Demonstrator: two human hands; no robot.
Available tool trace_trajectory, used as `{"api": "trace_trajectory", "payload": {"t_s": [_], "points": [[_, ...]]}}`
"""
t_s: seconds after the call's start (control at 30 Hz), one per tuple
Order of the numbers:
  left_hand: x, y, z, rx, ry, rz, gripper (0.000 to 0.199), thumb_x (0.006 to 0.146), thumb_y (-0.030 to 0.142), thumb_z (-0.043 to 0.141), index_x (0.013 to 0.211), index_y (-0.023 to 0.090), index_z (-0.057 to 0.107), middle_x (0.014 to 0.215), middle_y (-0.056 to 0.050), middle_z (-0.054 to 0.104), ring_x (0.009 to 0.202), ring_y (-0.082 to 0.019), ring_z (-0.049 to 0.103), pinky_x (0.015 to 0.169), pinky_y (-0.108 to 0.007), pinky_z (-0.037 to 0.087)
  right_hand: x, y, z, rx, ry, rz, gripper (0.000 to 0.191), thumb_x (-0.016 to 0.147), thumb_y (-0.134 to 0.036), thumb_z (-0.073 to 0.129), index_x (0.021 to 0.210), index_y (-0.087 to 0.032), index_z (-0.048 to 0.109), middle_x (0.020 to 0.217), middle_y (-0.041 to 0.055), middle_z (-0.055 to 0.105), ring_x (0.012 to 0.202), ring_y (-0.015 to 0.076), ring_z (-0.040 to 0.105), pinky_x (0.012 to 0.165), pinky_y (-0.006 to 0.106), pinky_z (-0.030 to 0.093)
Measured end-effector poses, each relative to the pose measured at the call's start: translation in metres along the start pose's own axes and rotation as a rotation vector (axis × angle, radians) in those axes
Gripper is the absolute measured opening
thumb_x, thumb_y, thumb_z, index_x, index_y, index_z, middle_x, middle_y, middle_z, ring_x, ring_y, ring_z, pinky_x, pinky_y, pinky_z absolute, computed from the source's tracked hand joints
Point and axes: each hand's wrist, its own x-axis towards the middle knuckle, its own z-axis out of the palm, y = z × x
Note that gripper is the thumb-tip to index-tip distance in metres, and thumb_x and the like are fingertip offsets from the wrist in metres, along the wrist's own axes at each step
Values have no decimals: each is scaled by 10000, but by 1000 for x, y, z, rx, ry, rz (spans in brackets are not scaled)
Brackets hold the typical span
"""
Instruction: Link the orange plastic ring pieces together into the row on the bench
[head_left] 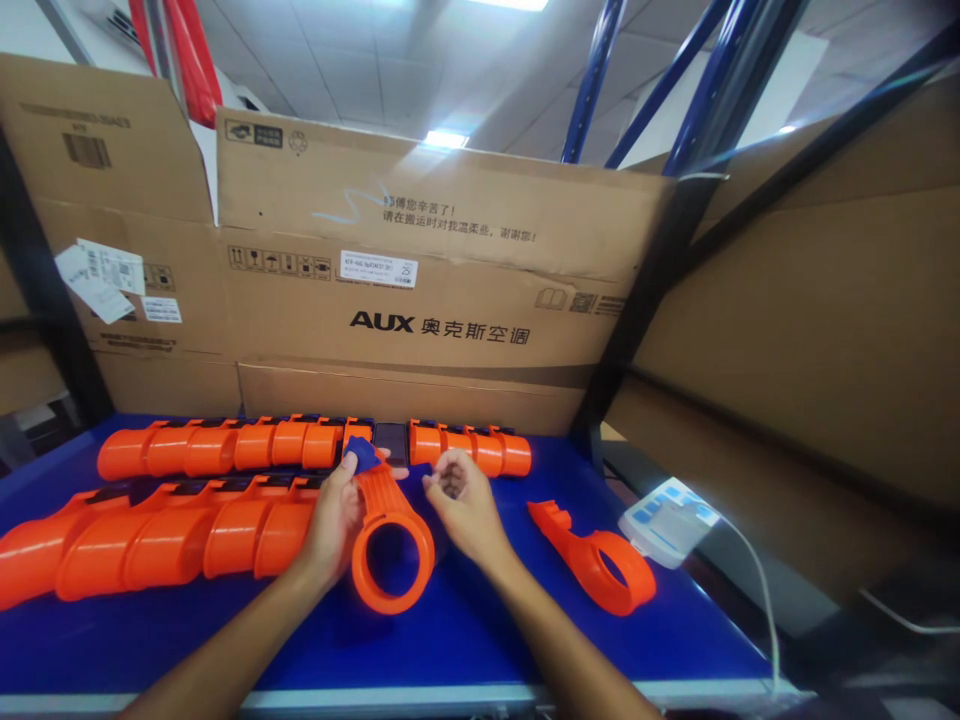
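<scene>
My left hand (334,515) is closed round the handle of an orange tape dispenser (394,565), whose round ring hangs down over the blue table. A dark blue piece (363,455) sits at the top of its handle, by my left thumb. To the right of the dispenser, my right hand (461,500) is raised with its fingers curled in a pinch. A small dark blue piece (421,472) shows at its fingertips. Another orange dispenser (600,570) lies on the table to the right of my right hand.
Two rows of orange dispensers, back (210,450) and front (169,545), line the left and rear of the blue table (450,645). A dark box (391,442) stands in the back row. At right is a white device (667,520) with a cable. Cardboard (300,340) walls the back.
</scene>
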Motion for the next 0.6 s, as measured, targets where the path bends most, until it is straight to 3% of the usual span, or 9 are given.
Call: {"api": "trace_trajectory", "payload": {"t_s": [0.2,0.37,0.6], "points": [[1,-5,5,106,-38,61,498,795,447,728,1174,133,649,1110,-147,747,934,-272,728,733,-317,570,5,-16,-7,240,101,14,283,801,-318,719,929,-240,478,728,-58,494,593,97,479,563,209,370],[0,-9,5,186,-119,19,445,812,447,721,1124,135,662,1040,-148,762,792,-251,740,588,-282,548,4,-25,-7,307,87,7,313,792,-332,751,864,-241,461,716,-67,446,583,88,418,571,210,345],[3,-10,1,138,-56,56,477,794,454,734,1131,123,669,1040,-144,764,835,-245,740,662,-293,570,3,-23,-7,302,16,83,309,824,-479,707,841,-225,533,684,-52,445,584,101,397,559,215,349]]}}
